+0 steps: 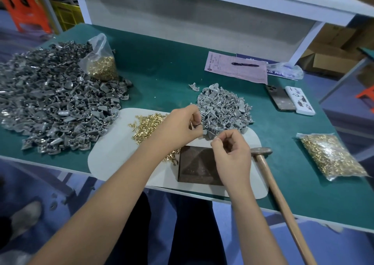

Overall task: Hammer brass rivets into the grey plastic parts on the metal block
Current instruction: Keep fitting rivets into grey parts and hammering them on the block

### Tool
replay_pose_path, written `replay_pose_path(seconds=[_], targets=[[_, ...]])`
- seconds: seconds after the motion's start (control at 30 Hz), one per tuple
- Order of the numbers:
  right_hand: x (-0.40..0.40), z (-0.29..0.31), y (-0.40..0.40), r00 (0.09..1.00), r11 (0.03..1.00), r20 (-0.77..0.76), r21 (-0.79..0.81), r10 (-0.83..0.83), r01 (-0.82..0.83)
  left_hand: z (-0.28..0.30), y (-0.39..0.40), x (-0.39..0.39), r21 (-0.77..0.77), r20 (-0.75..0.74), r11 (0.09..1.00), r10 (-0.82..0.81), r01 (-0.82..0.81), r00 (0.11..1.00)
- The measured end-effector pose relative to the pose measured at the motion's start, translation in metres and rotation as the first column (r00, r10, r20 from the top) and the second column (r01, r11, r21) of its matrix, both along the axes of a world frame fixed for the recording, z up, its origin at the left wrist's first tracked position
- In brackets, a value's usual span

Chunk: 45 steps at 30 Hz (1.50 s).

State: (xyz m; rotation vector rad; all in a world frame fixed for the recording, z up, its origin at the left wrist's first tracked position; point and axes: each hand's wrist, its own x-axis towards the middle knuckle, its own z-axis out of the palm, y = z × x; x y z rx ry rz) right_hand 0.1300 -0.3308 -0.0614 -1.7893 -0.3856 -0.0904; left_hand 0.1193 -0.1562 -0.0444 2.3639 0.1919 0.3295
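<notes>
My left hand [182,126] pinches a grey plastic part [208,134] at the near edge of a light grey pile of parts [224,106]. My right hand [230,151] hovers just right of it with thumb and forefinger pinched together; whatever they hold is too small to make out. Beneath the right hand sits the dark metal block [197,166] on a white mat [113,153]. Loose brass rivets [147,126] lie on the mat, left of my left hand. A wooden-handled hammer [271,175] rests on the table to the right of the block.
A large heap of darker grey parts [54,102] fills the left of the green table [168,70], with an open bag of rivets [102,62] on it. A sealed rivet bag [332,157] lies at right. Papers with a pen [244,64], a phone [280,100] and a white box [299,100] lie behind.
</notes>
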Motion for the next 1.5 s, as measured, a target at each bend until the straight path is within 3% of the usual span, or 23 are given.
replay_pose_path(seconds=[0.13,0.27,0.33,0.47,0.63,0.83,1.0,1.13,1.27,1.5], targets=[[0.001,-0.001,-0.002,1.000,1.000,0.013,0.031,0.005,-0.005,0.009,-0.010,-0.029,-0.249,0.039,0.968,-0.029,0.038,0.999],[0.003,-0.003,-0.004,1.000,0.999,0.015,0.047,0.015,-0.015,0.008,-0.022,-0.052,-0.548,0.017,0.836,-0.038,0.041,0.999],[0.004,-0.002,-0.005,1.000,0.998,-0.001,0.064,0.016,-0.016,0.004,-0.027,-0.058,-0.492,0.015,0.871,-0.003,0.010,1.000],[0.002,0.002,-0.012,0.998,0.993,-0.053,0.115,0.036,-0.030,-0.009,-0.032,-0.072,-0.240,-0.003,0.969,0.051,-0.051,0.999],[-0.014,0.003,-0.030,0.997,0.999,0.072,0.011,0.042,-0.043,-0.017,-0.042,-0.081,-0.072,0.119,0.996,0.054,-0.045,0.991],[-0.024,0.004,-0.043,0.997,0.999,0.066,-0.035,0.037,-0.035,-0.013,-0.041,-0.085,0.010,0.075,1.000,-0.003,0.002,0.997],[-0.026,0.002,-0.046,0.995,0.993,0.040,-0.078,0.088,-0.085,-0.002,-0.034,-0.094,-0.017,-0.018,0.996,-0.086,0.085,0.996],[-0.028,0.000,-0.043,0.984,0.982,0.096,-0.127,0.151,-0.139,0.004,-0.031,-0.089,0.061,-0.083,0.983,-0.167,0.172,0.982],[-0.028,-0.001,-0.040,0.979,0.978,0.130,-0.157,0.156,-0.135,0.006,-0.034,-0.081,0.161,-0.110,0.973,-0.147,0.164,0.983],[-0.026,0.001,-0.039,0.965,0.937,0.144,-0.307,0.218,-0.166,-0.001,-0.038,-0.082,0.004,-0.034,0.999,-0.032,0.032,0.999]])
